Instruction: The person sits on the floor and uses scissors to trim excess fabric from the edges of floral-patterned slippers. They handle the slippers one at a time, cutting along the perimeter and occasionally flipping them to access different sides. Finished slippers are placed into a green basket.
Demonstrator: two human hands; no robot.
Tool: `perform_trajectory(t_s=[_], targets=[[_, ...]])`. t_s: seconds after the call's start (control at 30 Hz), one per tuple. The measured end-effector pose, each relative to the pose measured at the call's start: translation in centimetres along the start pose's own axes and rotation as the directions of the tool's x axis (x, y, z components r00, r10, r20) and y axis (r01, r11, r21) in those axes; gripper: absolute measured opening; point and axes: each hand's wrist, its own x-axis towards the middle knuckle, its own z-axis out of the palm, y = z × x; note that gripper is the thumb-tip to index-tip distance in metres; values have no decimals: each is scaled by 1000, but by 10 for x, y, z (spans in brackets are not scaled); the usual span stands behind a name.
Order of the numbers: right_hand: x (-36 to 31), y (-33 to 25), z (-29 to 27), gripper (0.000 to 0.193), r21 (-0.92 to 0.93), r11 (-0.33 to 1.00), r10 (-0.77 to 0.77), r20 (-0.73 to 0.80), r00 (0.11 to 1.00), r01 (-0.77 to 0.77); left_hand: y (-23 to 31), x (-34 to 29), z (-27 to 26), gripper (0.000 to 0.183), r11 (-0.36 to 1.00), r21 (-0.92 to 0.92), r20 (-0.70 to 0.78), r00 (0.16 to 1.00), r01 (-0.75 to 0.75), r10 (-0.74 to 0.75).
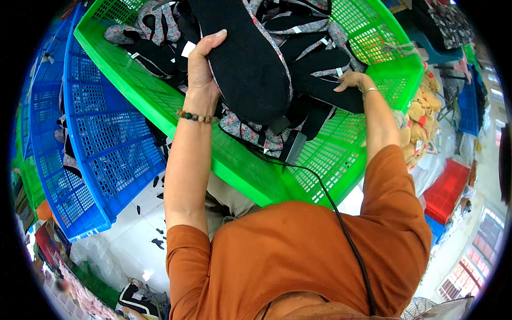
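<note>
My left hand point(201, 66) is closed round the edge of a slipper point(248, 64) with a flat black sole and floral trim, held up over the basket. Its top end runs out of the picture. At the right, my right hand point(356, 82) grips the end of another black-soled slipper point(328, 88), thumb on top; its fingers underneath are partly hidden. Both are above a bright green plastic basket point(234, 178) heaped with similar slippers point(154, 24) in grey-and-red floral cloth. Several carry small white tags.
Blue plastic baskets point(109, 125) stand on edge at the left. A black cable point(325, 192) runs from the basket across my chest. Tan plush items point(421, 120) lie beyond the basket's right side, near a red crate point(447, 191). Black scraps point(158, 243) dot the pale floor.
</note>
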Motion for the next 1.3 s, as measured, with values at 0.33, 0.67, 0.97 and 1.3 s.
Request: perform_trajectory(t_s=[0.33, 0.67, 0.97, 1.3], targets=[[40, 14, 31, 34, 962, 237, 101, -163, 982, 135, 0, 2, 7, 22, 997, -41, 27, 998, 63, -62], [143, -63, 72, 67, 959, 103, 702, -257, 665, 262, 5, 18, 0, 20, 993, -3, 11, 993, 121, -121], [152, -49, 83, 55, 872, 162, 693, -434, 576, 462, 3, 24, -4, 22, 991, -9, 20, 991, 134, -133], [117, -136, 67, 109, 936, -19, 817, -188, 546, 351, 4, 24, -9, 25, 994, -5, 9, 994, 107, -107]])
